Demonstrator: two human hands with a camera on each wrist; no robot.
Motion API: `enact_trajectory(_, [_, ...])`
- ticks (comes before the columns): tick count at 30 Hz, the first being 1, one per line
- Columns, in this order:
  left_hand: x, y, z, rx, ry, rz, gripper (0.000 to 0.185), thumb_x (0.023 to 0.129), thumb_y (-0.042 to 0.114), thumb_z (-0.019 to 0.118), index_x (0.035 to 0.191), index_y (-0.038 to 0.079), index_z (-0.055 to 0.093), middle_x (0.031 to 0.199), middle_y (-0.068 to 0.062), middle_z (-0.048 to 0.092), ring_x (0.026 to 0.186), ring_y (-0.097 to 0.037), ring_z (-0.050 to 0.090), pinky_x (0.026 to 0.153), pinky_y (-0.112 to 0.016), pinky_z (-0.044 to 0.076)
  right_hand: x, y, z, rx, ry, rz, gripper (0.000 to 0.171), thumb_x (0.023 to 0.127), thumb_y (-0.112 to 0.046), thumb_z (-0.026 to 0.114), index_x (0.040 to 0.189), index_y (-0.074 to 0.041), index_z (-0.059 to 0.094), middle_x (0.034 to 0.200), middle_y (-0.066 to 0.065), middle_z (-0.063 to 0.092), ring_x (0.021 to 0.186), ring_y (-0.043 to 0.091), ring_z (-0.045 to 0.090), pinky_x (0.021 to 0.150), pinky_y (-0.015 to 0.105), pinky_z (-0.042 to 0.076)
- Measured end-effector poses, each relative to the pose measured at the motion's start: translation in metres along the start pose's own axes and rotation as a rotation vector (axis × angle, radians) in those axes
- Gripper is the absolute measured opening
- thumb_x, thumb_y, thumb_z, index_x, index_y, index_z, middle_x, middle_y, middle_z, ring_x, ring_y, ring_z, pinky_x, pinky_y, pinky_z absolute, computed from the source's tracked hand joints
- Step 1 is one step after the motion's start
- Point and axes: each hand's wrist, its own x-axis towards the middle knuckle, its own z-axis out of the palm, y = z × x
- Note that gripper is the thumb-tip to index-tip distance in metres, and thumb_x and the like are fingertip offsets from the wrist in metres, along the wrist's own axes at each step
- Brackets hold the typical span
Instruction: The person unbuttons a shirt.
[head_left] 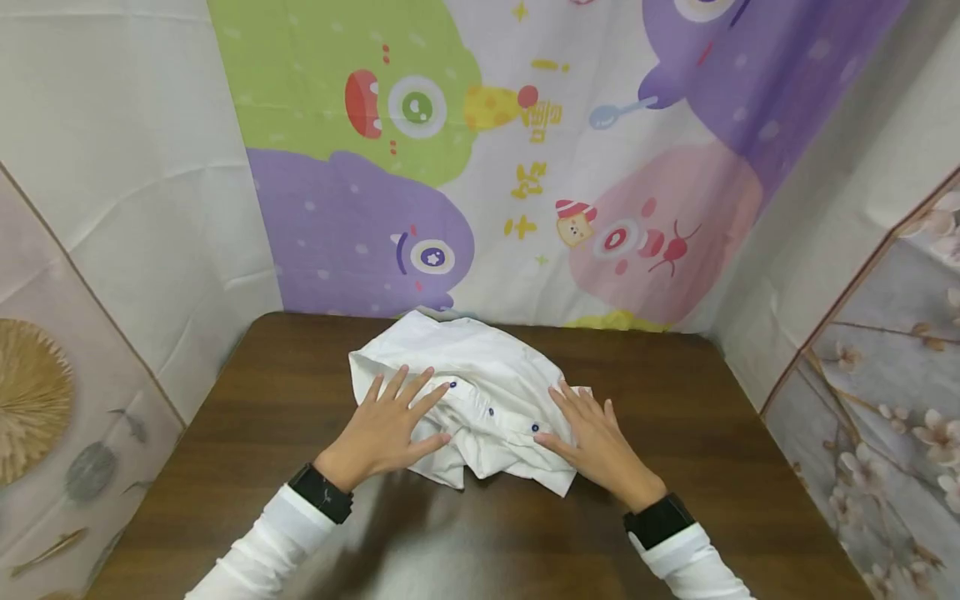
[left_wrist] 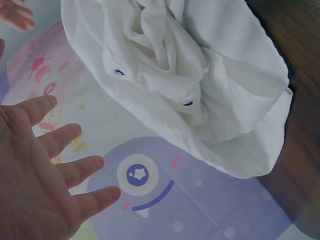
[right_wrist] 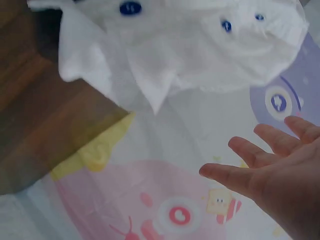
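Observation:
A crumpled white shirt (head_left: 480,392) with small blue buttons (head_left: 491,412) lies on a dark brown wooden table (head_left: 675,400), near its far edge. My left hand (head_left: 405,404) rests flat on the shirt's left part, fingers spread and straight. My right hand (head_left: 573,412) lies flat on the shirt's right part, fingers also straight. In the left wrist view, the left hand (left_wrist: 50,160) shows open, spread fingers beside the bunched shirt (left_wrist: 200,75). Seen from the right wrist, the right hand (right_wrist: 270,165) is open below the shirt (right_wrist: 190,45). Both wrists wear black bands and white sleeves.
A cloth backdrop (head_left: 480,167) printed with green, purple and pink cartoon monsters hangs right behind the table. Patterned panels close off the left side (head_left: 67,400) and the right side (head_left: 885,375). Bare tabletop stretches in front of the shirt.

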Motion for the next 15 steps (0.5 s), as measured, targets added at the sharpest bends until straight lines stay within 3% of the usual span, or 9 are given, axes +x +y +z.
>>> enact_trajectory(15, [-0.0014, -0.0061, -0.0012, 0.014, 0.005, 0.012, 0.066, 0.085, 0.054, 0.052, 0.141, 0.021, 0.041, 0.147, -0.008, 0.037, 0.135, -0.040, 0.031, 0.105, -0.060, 0.026, -0.0019, -0.0013, -0.0010, -0.012, 0.036, 0.000, 0.072, 0.085, -0.050, 0.058, 0.141, -0.008, 0.039, 0.148, 0.017, 0.033, 0.133, 0.042, 0.032, 0.103, 0.066, 0.021])
